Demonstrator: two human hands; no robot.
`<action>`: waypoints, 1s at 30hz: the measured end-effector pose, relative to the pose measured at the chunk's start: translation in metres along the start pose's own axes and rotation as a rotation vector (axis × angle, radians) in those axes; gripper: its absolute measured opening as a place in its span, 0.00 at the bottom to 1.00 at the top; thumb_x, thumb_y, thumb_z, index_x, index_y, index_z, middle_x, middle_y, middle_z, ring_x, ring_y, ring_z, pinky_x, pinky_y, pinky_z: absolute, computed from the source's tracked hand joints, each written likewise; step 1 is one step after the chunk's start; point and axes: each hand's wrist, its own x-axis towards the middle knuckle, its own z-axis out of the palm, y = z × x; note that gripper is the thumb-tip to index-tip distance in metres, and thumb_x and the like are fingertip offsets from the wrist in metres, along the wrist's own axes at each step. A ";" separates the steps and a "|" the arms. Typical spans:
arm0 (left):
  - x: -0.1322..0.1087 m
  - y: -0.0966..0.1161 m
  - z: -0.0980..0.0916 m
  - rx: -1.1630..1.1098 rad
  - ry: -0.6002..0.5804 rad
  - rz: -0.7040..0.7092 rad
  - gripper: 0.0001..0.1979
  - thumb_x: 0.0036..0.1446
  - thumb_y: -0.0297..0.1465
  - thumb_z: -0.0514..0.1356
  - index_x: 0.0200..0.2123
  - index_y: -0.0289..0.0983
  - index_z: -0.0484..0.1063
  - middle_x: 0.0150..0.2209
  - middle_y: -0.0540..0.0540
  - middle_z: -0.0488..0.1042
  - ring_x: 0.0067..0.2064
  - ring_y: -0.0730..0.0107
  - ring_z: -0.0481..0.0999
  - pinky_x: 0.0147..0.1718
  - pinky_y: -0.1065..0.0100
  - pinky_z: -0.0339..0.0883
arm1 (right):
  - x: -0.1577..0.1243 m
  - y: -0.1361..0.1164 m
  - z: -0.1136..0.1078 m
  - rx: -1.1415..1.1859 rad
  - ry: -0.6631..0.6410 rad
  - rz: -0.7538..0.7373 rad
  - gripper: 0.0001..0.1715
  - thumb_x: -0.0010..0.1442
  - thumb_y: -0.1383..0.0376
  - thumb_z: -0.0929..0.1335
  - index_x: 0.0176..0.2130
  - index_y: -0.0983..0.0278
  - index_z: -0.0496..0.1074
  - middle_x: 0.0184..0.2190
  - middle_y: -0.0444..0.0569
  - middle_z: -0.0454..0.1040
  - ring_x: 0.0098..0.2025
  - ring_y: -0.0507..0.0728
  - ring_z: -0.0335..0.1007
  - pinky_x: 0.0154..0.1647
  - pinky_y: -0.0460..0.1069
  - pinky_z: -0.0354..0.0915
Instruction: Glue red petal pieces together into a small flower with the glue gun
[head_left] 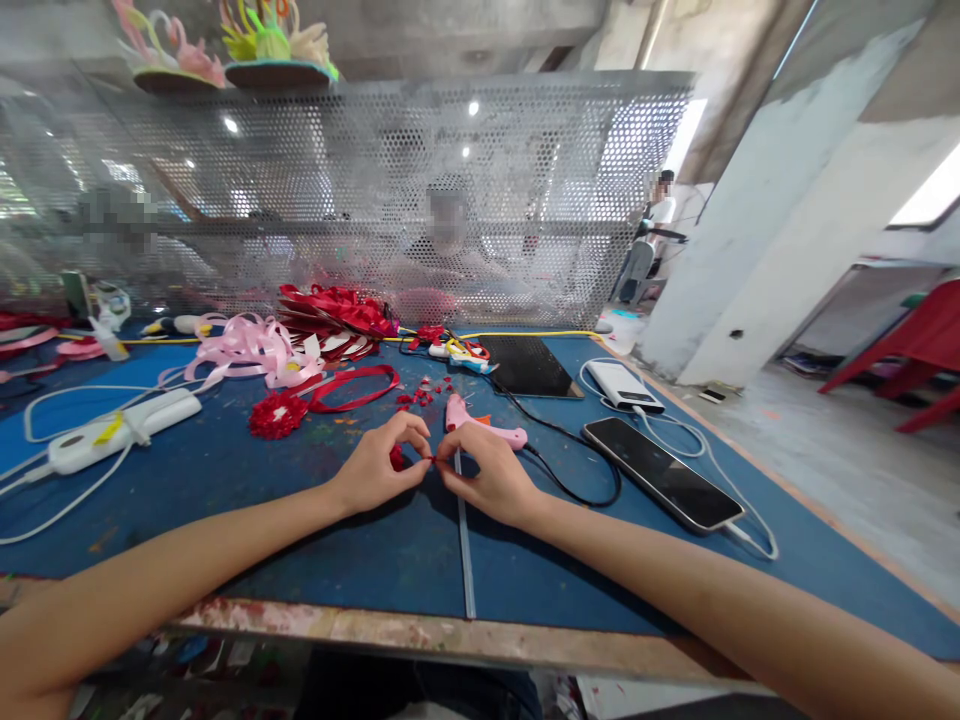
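Note:
My left hand (385, 462) and my right hand (486, 468) meet over the middle of the blue table, thumbs and forefingers pinched together. Between the fingertips shows a tiny bit of red ribbon (433, 458); both hands seem to grip it. More red material (396, 457) is partly hidden behind my left fingers. Just behind my right hand lies a pink glue gun (456, 410), with a clear glue stick (466, 560) on the table below it, running toward the front edge. Small red scraps (426, 392) lie beyond my hands. A red ribbon flower (277, 413) sits to the left.
Pink ribbon (251, 350) and a red ribbon pile (337, 320) lie at the back left. A white power strip (124, 430) is at left. A phone (660, 470), power bank (624, 385) and dark tablet-like panel (525, 365) are at right. A perforated metal screen (360, 200) stands behind.

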 end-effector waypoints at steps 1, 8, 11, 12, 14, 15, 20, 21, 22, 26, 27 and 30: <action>0.000 0.000 0.000 -0.004 0.000 -0.002 0.14 0.49 0.28 0.58 0.39 0.39 0.59 0.32 0.51 0.75 0.29 0.75 0.72 0.31 0.72 0.64 | 0.000 0.000 0.000 -0.003 0.002 0.005 0.06 0.51 0.73 0.64 0.31 0.63 0.64 0.27 0.45 0.69 0.29 0.52 0.65 0.32 0.47 0.62; 0.000 -0.002 0.000 -0.032 -0.008 -0.033 0.14 0.49 0.28 0.58 0.39 0.39 0.59 0.32 0.51 0.74 0.32 0.73 0.74 0.30 0.73 0.64 | 0.000 0.000 0.000 -0.015 0.016 0.009 0.06 0.51 0.73 0.64 0.30 0.63 0.63 0.27 0.44 0.69 0.29 0.52 0.64 0.31 0.47 0.62; 0.000 -0.002 0.000 -0.042 -0.007 -0.037 0.14 0.49 0.28 0.58 0.39 0.39 0.59 0.31 0.51 0.75 0.30 0.74 0.73 0.29 0.73 0.64 | -0.001 0.001 0.001 -0.033 0.006 0.008 0.07 0.50 0.73 0.65 0.30 0.63 0.64 0.27 0.44 0.70 0.29 0.52 0.65 0.32 0.47 0.61; 0.001 -0.002 0.000 -0.044 -0.006 -0.042 0.14 0.49 0.28 0.58 0.39 0.39 0.59 0.31 0.51 0.75 0.29 0.74 0.73 0.29 0.73 0.64 | -0.001 0.001 0.001 -0.041 0.001 0.006 0.07 0.50 0.74 0.65 0.30 0.63 0.64 0.27 0.44 0.70 0.30 0.52 0.65 0.32 0.47 0.61; 0.001 -0.002 0.001 -0.049 -0.004 -0.052 0.15 0.48 0.29 0.59 0.39 0.39 0.59 0.31 0.51 0.75 0.28 0.75 0.72 0.29 0.73 0.64 | -0.001 0.001 0.001 -0.052 -0.007 -0.002 0.08 0.50 0.74 0.65 0.30 0.62 0.64 0.27 0.44 0.70 0.30 0.53 0.65 0.33 0.47 0.61; 0.001 -0.002 0.001 -0.052 -0.005 -0.055 0.15 0.48 0.29 0.59 0.39 0.39 0.59 0.31 0.51 0.75 0.28 0.75 0.72 0.29 0.73 0.64 | -0.001 0.001 0.001 -0.056 -0.007 -0.008 0.08 0.49 0.74 0.65 0.30 0.62 0.64 0.27 0.44 0.70 0.30 0.53 0.65 0.33 0.48 0.61; 0.001 -0.001 0.001 -0.060 -0.004 -0.066 0.15 0.48 0.29 0.59 0.39 0.39 0.59 0.30 0.51 0.75 0.29 0.73 0.73 0.29 0.72 0.64 | 0.000 0.000 0.001 -0.070 -0.006 -0.024 0.08 0.50 0.74 0.65 0.30 0.62 0.64 0.27 0.45 0.71 0.31 0.53 0.66 0.33 0.48 0.61; 0.001 -0.001 0.001 -0.060 -0.003 -0.069 0.15 0.47 0.29 0.59 0.39 0.39 0.59 0.30 0.51 0.76 0.29 0.73 0.73 0.29 0.72 0.64 | 0.000 0.000 0.001 -0.072 -0.006 -0.023 0.08 0.50 0.74 0.65 0.30 0.62 0.64 0.27 0.45 0.71 0.31 0.53 0.66 0.33 0.48 0.61; 0.001 -0.001 0.001 -0.060 -0.003 -0.070 0.15 0.47 0.30 0.59 0.39 0.39 0.59 0.30 0.50 0.76 0.30 0.73 0.73 0.29 0.72 0.64 | 0.000 0.000 0.001 -0.074 -0.007 -0.021 0.07 0.50 0.74 0.65 0.30 0.62 0.64 0.27 0.45 0.71 0.31 0.53 0.66 0.33 0.48 0.61; 0.002 -0.002 0.001 -0.063 -0.005 -0.067 0.15 0.48 0.30 0.59 0.39 0.39 0.59 0.30 0.50 0.76 0.32 0.71 0.74 0.29 0.73 0.64 | 0.000 0.000 0.001 -0.083 -0.008 -0.018 0.07 0.50 0.74 0.65 0.30 0.62 0.64 0.27 0.45 0.71 0.31 0.53 0.66 0.33 0.48 0.61; 0.002 -0.002 0.001 -0.063 -0.006 -0.066 0.15 0.48 0.30 0.59 0.39 0.39 0.59 0.30 0.50 0.76 0.32 0.72 0.74 0.29 0.73 0.64 | 0.000 0.000 0.001 -0.085 -0.007 -0.020 0.07 0.50 0.74 0.65 0.30 0.62 0.64 0.27 0.45 0.71 0.31 0.53 0.66 0.33 0.48 0.61; 0.001 -0.001 0.001 -0.060 -0.004 -0.064 0.15 0.48 0.30 0.59 0.39 0.39 0.59 0.30 0.51 0.76 0.31 0.72 0.74 0.29 0.73 0.64 | 0.000 -0.001 0.001 -0.088 -0.001 -0.025 0.07 0.50 0.74 0.65 0.30 0.62 0.64 0.26 0.45 0.71 0.30 0.53 0.66 0.33 0.48 0.61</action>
